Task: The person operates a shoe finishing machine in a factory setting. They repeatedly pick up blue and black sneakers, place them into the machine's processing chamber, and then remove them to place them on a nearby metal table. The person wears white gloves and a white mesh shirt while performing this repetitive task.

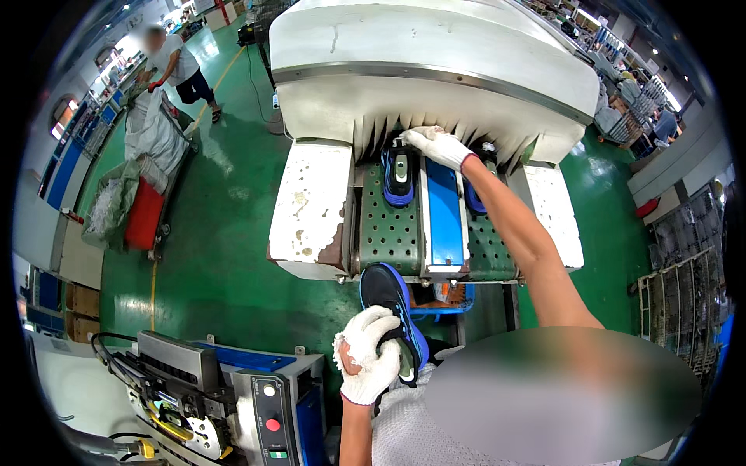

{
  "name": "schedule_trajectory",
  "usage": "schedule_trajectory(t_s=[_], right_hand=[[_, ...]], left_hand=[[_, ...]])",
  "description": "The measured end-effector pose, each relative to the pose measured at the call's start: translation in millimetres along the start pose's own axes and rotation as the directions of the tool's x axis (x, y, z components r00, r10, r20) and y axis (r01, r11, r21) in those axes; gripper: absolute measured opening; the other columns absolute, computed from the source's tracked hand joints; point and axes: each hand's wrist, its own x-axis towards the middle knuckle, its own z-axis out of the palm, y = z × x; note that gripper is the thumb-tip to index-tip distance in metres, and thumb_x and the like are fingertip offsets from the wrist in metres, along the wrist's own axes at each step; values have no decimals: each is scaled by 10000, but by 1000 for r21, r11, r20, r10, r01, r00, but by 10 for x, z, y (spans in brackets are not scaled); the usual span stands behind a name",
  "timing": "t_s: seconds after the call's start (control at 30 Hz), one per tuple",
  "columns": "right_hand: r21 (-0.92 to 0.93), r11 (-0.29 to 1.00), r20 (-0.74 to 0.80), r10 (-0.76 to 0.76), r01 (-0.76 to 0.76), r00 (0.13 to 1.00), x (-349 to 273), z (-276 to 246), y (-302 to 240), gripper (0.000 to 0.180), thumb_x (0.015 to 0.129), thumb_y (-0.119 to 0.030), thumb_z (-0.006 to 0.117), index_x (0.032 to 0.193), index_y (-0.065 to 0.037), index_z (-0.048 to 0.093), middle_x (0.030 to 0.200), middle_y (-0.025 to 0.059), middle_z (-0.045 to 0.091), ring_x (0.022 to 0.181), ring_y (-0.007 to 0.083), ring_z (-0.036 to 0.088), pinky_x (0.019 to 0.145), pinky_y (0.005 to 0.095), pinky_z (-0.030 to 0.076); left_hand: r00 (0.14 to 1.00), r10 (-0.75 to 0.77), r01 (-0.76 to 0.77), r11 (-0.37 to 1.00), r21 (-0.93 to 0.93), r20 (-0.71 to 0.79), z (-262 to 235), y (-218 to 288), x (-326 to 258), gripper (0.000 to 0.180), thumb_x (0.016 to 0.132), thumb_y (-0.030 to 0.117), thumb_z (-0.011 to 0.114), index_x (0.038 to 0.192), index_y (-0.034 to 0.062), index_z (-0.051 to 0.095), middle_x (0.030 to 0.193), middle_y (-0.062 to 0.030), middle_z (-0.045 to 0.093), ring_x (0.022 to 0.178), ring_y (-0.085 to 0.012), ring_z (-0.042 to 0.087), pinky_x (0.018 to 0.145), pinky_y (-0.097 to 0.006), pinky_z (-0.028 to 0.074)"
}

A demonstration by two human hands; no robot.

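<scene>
In the head view, the left belt shoe (400, 169) lies just at the fingertips of the right hand (437, 145), on their left and toward the person. Its long axis follows the belt, with the far end at the curtain (509, 147). The right hand is the nearer one. Its fingers are bent and close together at the far end of this shoe, but I cannot tell if they grip it or only touch it.

The left hand (367, 353) is closed around the held shoe (385, 289), near the opening, in front of the belts and well apart from the left belt shoe. The toe of the held shoe points to the machine (435, 58).

The right belt shoe (475, 200) is partly hidden behind the right wrist.

The held shoe has a dark, matt upper and a curved, bright blue sole. Both gloves are white and knitted. The left belt (388, 242) is green, with round holes; a smooth blue plate (444, 225) divides it from the right belt (489, 248). The curtain hangs in narrow, pale strips.
</scene>
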Motion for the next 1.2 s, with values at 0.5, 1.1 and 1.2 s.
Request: schedule_trajectory(t_s=[0.5, 1.1, 1.2], right_hand=[[938, 284, -288, 307, 201, 907, -194, 349, -261, 449, 1030, -317, 629, 1349, -2, 621, 1207, 104, 704, 1140, 183, 637, 991, 308, 486], [821, 330, -527, 123, 466, 841, -2378, 147, -103, 780, 939, -394, 775, 1453, 97, 455, 1396, 340, 559, 1193, 281, 624, 1088, 415, 487], [841, 333, -485, 115, 426, 867, -2231, 393, -387, 778, 936, -388, 777, 1457, 95, 461, 1397, 340, 557, 1177, 279, 630, 1100, 407, 467]], left_hand=[[990, 111, -114, 993, 39, 87, 111, -102, 927, 272, 731, -22, 619, 974, 57, 712, 1076, -153, 711, 1013, -353, 692, 904, -439, 550], [951, 257, -241, 965, 107, -174, 1370, -1075, 2549, 395, 927, 70, 597, 1318, 14, 584, 1360, -241, 569, 1323, -421, 515, 1122, -487, 418], [938, 235, -233, 972, 39, -254, 915, -818, 1836, 369, 900, -25, 602, 1268, 6, 615, 1254, -229, 631, 1215, -399, 608, 1067, -450, 477]])
